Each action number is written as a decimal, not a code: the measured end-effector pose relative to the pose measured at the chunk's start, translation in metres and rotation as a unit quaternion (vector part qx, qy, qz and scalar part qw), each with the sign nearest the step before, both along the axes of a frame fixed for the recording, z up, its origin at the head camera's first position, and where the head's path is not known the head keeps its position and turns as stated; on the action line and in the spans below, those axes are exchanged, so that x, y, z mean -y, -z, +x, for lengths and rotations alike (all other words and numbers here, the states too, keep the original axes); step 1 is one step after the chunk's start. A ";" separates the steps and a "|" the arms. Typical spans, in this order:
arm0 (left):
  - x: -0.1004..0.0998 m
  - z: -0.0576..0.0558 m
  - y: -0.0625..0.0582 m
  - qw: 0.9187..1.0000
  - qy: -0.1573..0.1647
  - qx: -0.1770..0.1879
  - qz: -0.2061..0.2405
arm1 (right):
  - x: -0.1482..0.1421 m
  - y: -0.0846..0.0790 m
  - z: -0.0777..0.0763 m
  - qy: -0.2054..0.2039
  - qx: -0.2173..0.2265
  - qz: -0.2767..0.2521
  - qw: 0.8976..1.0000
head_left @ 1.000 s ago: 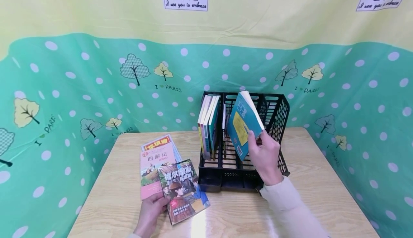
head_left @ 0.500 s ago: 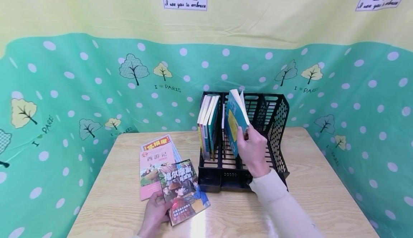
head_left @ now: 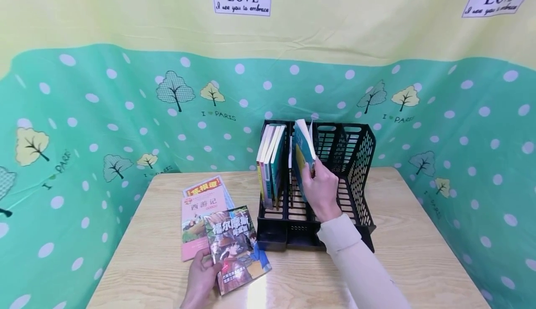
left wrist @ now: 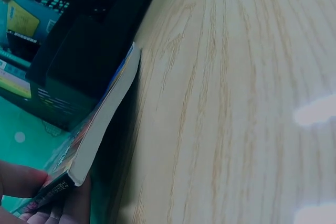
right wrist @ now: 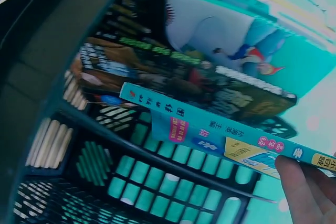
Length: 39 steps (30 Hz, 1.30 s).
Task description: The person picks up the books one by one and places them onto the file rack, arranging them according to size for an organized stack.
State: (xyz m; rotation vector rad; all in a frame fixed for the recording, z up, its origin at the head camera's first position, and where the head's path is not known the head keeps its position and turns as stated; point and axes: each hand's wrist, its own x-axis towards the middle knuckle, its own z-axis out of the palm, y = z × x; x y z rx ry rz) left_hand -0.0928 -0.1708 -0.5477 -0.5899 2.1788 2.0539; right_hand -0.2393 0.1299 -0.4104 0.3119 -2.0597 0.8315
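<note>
My right hand (head_left: 321, 190) pinches a teal book (head_left: 302, 144) with a yellow patch by its near edge. The book stands upright, partly down in a black file rack (head_left: 303, 240), in the second compartment from the left. In the right wrist view its teal spine (right wrist: 210, 124) lies close beside a dark-covered book (right wrist: 173, 74) in the rack. My left hand (head_left: 201, 276) grips the lower left corner of a comic-style paperback (head_left: 238, 248), thumb on its cover. The left wrist view shows that book tilted, with its page edge (left wrist: 107, 114) raised over the table.
Several upright books (head_left: 270, 160) fill the rack's leftmost compartment. A pink book (head_left: 194, 248) lies left of the rack, overlapping a yellow-and-red titled book (head_left: 205, 185). The wooden table (head_left: 423, 253) runs up to a dotted green curtain (head_left: 234, 146) behind.
My right hand has moved left and slightly inward with the teal book, turning it more edge-on and bringing it lower into the second compartment. The left hand has barely moved.
</note>
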 end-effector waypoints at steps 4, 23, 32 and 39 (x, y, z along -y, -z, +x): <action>0.003 0.003 -0.002 1.000 -0.008 0.004 -0.018 | 0.002 0.010 -0.009 0.008 0.030 -0.011 0.999; 0.019 0.013 -0.026 0.999 -0.039 -0.026 -0.012 | 0.003 0.059 -0.038 0.069 0.082 -0.003 0.994; 0.015 0.014 -0.039 0.997 -0.051 -0.063 0.013 | 0.002 0.072 -0.036 0.075 0.113 -0.003 0.991; 0.012 0.016 -0.045 0.996 -0.042 -0.077 0.002 | 0.004 0.081 -0.036 0.076 0.094 0.006 0.993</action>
